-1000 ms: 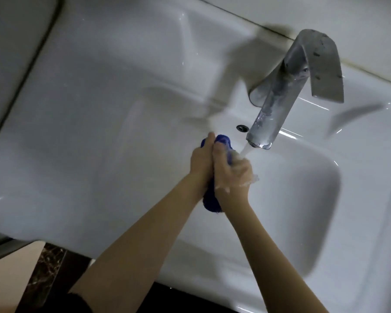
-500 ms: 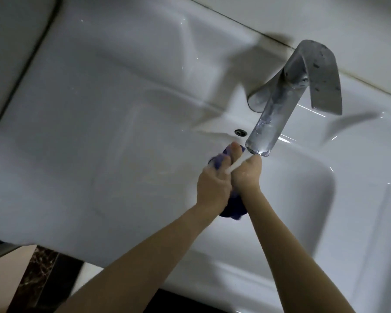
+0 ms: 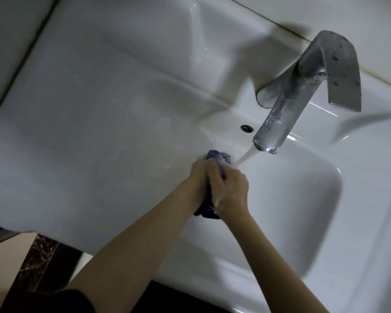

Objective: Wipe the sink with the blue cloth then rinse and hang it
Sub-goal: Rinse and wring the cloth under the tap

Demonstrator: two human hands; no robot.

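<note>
- Water runs in a thin white stream [image 3: 246, 157] from the spout of the dull, spotted metal tap [image 3: 287, 109], slanting down toward the two hands in the basin.
- Both hands are pressed together over the bowl of the glossy white ceramic sink [image 3: 99, 132], with the bunched blue cloth [image 3: 215, 158] squeezed between them.
- The left hand [image 3: 198, 184] is clenched around the left side of the cloth, fingers curled in against the other hand.
- The right hand [image 3: 229, 188] is clenched around the right side, knuckles up, and the stream lands just at its upper edge.
- One blue lump of cloth sticks out above the fingers, close to the foot of the stream; a darker wad hangs out below the heels of the hands.
- A small dark overflow hole [image 3: 246, 128] sits in the back wall of the bowl, just left of the spout and above the cloth.
- The tap's broad flat handle [image 3: 341, 71] bends over to the right of the spout, its base standing on the sink's rear ledge near a dark grout line along the wall.
- Both forearms are bare; a dark sleeve [image 3: 54, 300] shows at the bottom left edge.
- Below the sink's front rim, at the lower left, a strip of dark marbled floor tile [image 3: 35, 263] is visible.
</note>
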